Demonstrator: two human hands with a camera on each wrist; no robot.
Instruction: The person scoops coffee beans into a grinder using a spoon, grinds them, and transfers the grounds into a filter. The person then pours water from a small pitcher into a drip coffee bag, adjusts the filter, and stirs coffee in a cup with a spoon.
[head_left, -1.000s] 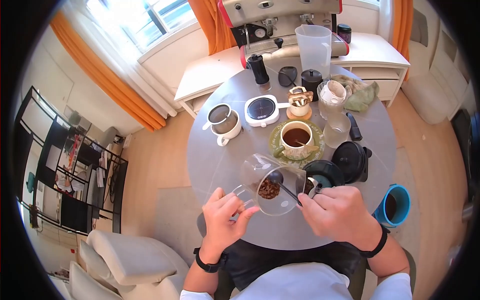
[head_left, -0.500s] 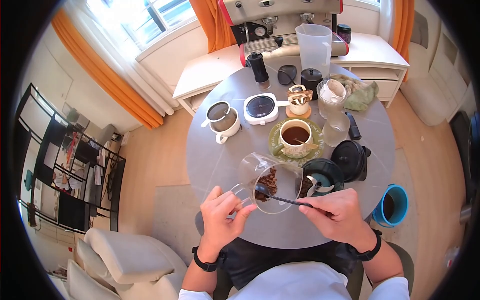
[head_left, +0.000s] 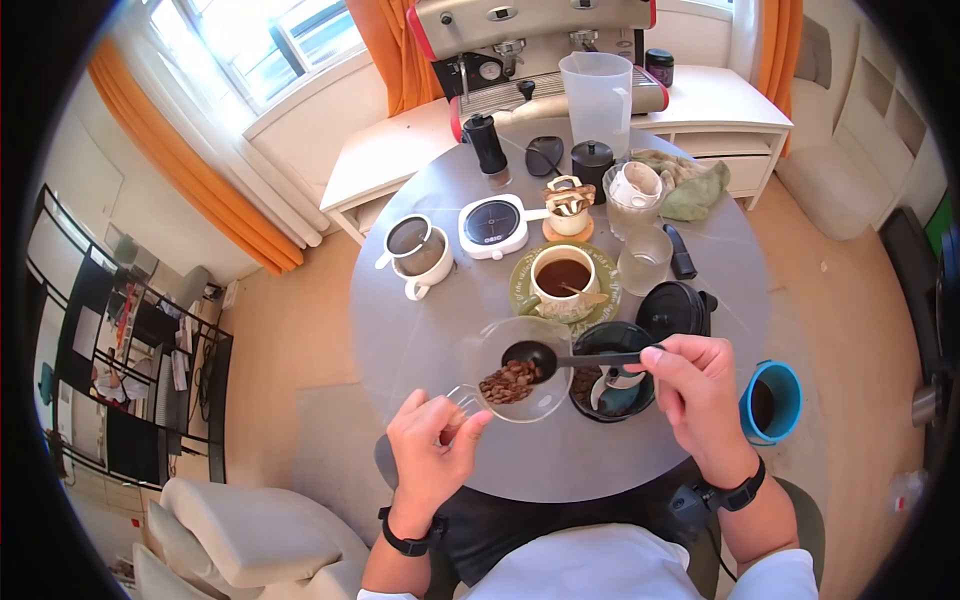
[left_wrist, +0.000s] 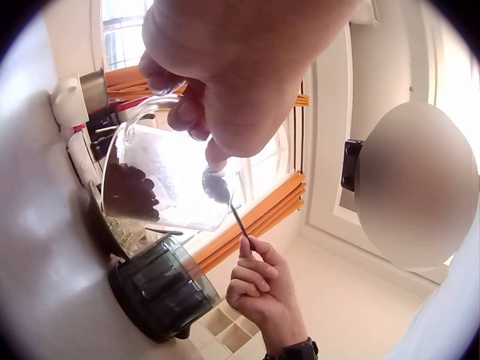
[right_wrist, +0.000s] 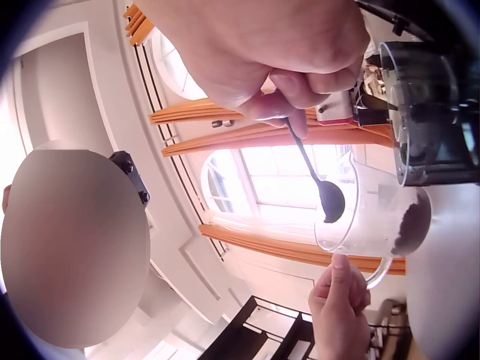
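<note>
Right grip: your thumb and fingers (head_left: 695, 395) pinch the end of the black spoon's handle, right of centre in the head view.
Left grip: your left hand (head_left: 432, 440), lower middle, holds the glass jug by its handle.
Black spoon (head_left: 580, 361): its bowl sits at the jug's mouth, clear of the pile; I cannot tell whether it carries anything.
Glass jug (head_left: 550, 398): mid-frame, with the brown beans (head_left: 508, 383) heaped at the bottom.
Scooping: this seems the step in hand; tip the jug slightly so the beans bank up, slide the bowl under them, then lift it level.
Handle pinch: being so far back, it likely makes the bowl twist; steady it nearer the bowl.
Chopper cup (head_left: 640, 398): just right of the jug, blade showing inside; keep the mouths close to limit spills.
Patterned mug (head_left: 555, 308): above the jug on the surface (head_left: 420, 330); give it room.
</note>
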